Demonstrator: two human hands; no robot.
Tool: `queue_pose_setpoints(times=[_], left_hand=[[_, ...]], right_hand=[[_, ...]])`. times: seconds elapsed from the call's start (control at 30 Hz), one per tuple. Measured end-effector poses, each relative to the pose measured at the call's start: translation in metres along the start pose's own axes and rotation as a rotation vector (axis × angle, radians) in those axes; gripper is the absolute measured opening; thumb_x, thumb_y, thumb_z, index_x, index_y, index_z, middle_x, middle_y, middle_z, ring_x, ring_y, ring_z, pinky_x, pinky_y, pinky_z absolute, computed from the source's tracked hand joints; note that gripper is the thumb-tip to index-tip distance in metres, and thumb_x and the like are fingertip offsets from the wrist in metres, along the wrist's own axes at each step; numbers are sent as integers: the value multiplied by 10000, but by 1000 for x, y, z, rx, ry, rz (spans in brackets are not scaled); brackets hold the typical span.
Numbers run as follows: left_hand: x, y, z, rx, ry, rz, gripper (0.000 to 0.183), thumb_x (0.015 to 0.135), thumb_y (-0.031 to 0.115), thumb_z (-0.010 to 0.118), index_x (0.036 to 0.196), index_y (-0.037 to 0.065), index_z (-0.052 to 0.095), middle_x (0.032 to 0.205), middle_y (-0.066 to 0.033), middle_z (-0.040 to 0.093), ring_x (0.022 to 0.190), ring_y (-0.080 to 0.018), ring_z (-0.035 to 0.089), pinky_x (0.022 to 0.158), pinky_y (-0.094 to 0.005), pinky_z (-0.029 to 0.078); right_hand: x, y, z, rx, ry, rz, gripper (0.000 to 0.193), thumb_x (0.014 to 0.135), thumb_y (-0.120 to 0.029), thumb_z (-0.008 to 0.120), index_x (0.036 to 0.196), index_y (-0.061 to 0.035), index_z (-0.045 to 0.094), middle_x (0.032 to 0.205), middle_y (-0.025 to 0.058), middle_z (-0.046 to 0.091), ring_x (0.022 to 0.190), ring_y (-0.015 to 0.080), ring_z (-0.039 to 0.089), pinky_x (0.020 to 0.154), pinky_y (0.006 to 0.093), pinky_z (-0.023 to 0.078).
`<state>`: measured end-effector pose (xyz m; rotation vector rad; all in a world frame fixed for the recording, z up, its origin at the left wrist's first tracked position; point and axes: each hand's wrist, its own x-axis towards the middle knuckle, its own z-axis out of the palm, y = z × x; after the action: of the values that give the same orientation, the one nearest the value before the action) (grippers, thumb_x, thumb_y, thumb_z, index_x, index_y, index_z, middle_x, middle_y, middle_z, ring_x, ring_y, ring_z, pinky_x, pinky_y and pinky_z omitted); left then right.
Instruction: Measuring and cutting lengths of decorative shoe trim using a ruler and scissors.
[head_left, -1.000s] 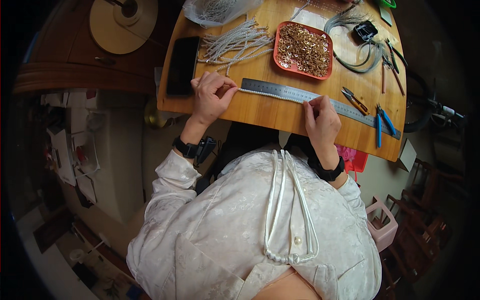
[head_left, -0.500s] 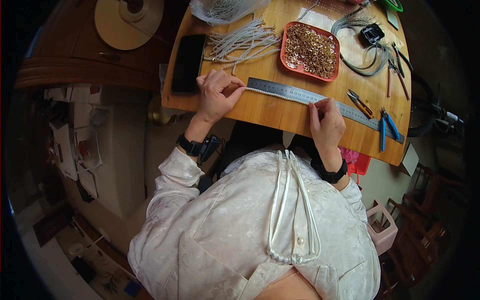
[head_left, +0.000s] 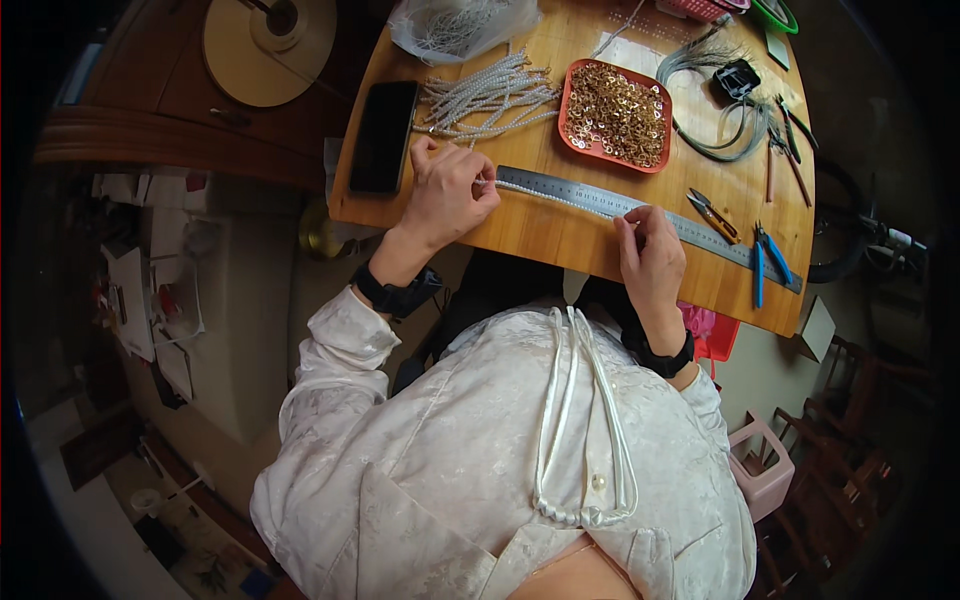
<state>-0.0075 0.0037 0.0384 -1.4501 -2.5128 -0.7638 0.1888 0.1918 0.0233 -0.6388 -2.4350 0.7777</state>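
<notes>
A strand of small white beads [head_left: 552, 196] is stretched along the near edge of a metal ruler [head_left: 590, 197] on the wooden table. My left hand [head_left: 447, 195] pinches its left end by the ruler's start. At the other end, my right hand [head_left: 648, 243] has thumb and forefinger closed on the strand, just over the ruler's lower edge. Beyond the ruler lies a bundle of finished-looking bead strands [head_left: 488, 95] with gold-coloured ends. An orange-red tray [head_left: 660, 150] full of small gold-coloured metal pieces stands to the right of the bundle.
A black phone [head_left: 384, 137] lies left of the bead bundle. Yellow-handled snips [head_left: 715, 217] and blue-handled cutters [head_left: 768, 262] rest near the ruler's right end. Farther back are pliers [head_left: 793, 132], coiled grey wire [head_left: 725, 150], a black box [head_left: 737, 78] and a clear plastic bag [head_left: 462, 30].
My left hand has turned and shifted slightly right along the ruler, its fingers more curled around the strand's end. My right hand stays nearly in place. The whole view has shifted a little.
</notes>
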Motion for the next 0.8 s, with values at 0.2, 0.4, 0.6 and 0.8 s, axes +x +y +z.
queue_pose_setpoints(times=[0.2, 0.4, 0.6, 0.8], left_hand=[[17, 3, -21, -279, -25, 21, 48, 759, 101, 624, 740, 57, 628, 614, -42, 563, 663, -178, 562, 776, -318, 404], [42, 13, -50, -815, -259, -214, 92, 848, 116, 596, 850, 28, 624, 683, -7, 568, 657, -116, 529, 689, -252, 425], [59, 38, -51, -1375, -327, -122, 97, 909, 109, 568, 961, 30, 591, 797, 39, 550, 642, -69, 476, 622, -230, 427], [62, 71, -42, -1259, -465, -59, 65, 903, 73, 562, 902, 25, 605, 766, 34, 554, 636, -69, 476, 596, -221, 421]], right_hand=[[4, 6, -16, 38, -39, -113, 87, 887, -89, 603, 882, -11, 563, 689, 95, 537, 592, 186, 499, 567, 294, 415], [1, 13, -30, 465, -302, 108, 114, 934, -107, 549, 884, -5, 553, 699, 41, 538, 629, 129, 456, 596, 262, 406], [2, 24, -36, 622, -538, 104, 131, 953, -119, 520, 910, 1, 548, 762, 19, 568, 718, 122, 502, 662, 245, 424], [14, 6, -41, 453, -369, -168, 151, 976, -147, 482, 986, 1, 514, 803, 19, 545, 792, 117, 528, 718, 238, 427]])
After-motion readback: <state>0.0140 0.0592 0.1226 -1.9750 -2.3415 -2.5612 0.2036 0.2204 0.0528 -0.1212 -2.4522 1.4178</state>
